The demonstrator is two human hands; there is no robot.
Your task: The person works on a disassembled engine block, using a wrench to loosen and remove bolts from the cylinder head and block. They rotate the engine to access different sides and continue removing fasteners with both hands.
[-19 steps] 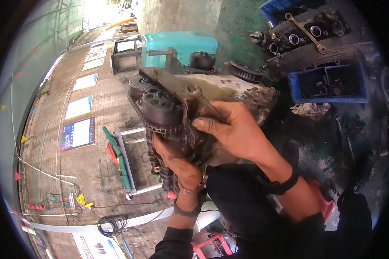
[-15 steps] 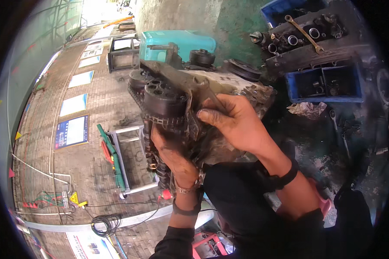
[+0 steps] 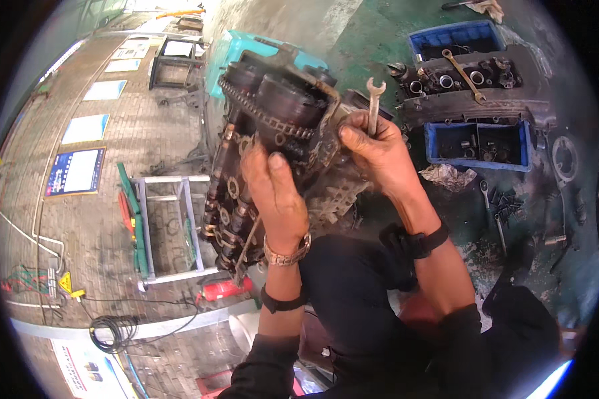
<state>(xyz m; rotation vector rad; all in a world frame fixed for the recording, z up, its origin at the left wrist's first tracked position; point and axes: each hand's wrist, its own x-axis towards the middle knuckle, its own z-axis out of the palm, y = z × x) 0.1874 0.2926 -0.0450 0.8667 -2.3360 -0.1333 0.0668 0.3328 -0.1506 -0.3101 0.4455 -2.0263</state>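
A greasy engine fills the middle, with a timing chain running around two dark round sprockets at its top. Below the chain, a camshaft runs down the left side. My left hand lies against the engine just under the chain, fingers stretched out; some fingertips are hidden. In my right hand is an open-end wrench, gripped between thumb and fingers with its jaw pointing up. That hand is beside the metal bracket right of the sprockets.
Far right, a second wrench lies across a dark engine cover between blue bins. Crumpled paper, a ratchet and small bolts lie nearer. A teal box stands behind; a metal frame and fire extinguisher are left.
My right hand has drawn the wrench away from the bracket and tipped it upright. My left hand has moved out from under the sprocket, its fingers straighter. The whole view has shifted.
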